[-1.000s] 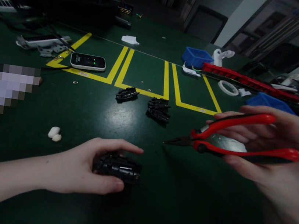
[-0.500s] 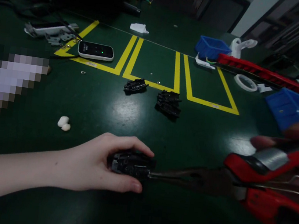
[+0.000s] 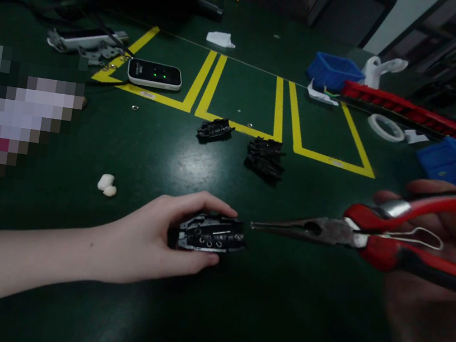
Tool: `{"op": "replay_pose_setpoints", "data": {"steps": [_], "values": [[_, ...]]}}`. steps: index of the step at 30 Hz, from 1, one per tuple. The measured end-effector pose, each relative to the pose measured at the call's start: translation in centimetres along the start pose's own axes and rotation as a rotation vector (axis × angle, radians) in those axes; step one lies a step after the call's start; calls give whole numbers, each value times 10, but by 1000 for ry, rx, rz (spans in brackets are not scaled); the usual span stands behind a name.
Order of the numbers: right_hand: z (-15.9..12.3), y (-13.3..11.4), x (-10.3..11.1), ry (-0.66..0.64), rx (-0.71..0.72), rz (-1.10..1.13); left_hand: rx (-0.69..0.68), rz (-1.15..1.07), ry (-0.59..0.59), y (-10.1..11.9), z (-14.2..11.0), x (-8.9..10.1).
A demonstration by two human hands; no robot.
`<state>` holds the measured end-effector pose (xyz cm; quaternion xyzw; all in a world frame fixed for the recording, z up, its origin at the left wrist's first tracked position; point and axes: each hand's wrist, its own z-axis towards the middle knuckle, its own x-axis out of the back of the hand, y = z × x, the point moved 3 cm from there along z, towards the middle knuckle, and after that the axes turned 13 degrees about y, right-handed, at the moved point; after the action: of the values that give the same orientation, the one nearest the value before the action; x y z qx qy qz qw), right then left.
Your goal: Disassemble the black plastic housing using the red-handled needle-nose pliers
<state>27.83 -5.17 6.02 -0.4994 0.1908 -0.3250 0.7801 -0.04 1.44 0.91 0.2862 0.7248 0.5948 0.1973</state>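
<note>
Between the thumb and fingers of my left hand (image 3: 159, 235) is a black plastic housing (image 3: 221, 237) with small metal rings along its inner side. My right hand (image 3: 426, 238) grips red-handled needle-nose pliers (image 3: 376, 231). The plier tips are just off the housing's right end, slightly above it, and look nearly closed; whether a tiny part sits in them I cannot tell. Farther back on the green table lie similar black housings, one on the left (image 3: 215, 129) and an overlapping pair (image 3: 266, 156) to its right.
Yellow tape (image 3: 238, 128) marks bays on the green table (image 3: 150, 149). A black-faced device (image 3: 155, 74) with green lights sits left, behind white lumps (image 3: 107, 184). Toward the right are blue bins (image 3: 335, 72), a red strip (image 3: 415, 109) and a tape roll (image 3: 385, 127).
The pliers have come away from the housing's right end and moved up and back. The housing has tilted, showing more of its inside. The whole view has shifted slightly.
</note>
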Motion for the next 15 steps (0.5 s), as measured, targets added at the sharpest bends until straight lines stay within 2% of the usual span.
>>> {"op": "replay_pose_setpoints", "data": {"steps": [3,9,15], "values": [[2,5,-4,55,-128,56,17,1,8,0,0,1],[-2,1,-16,-4,-150,106,-19,-11,-98,-1,2,1],[4,7,-23,15,-165,139,6,13,-2,0,2,2]]}}
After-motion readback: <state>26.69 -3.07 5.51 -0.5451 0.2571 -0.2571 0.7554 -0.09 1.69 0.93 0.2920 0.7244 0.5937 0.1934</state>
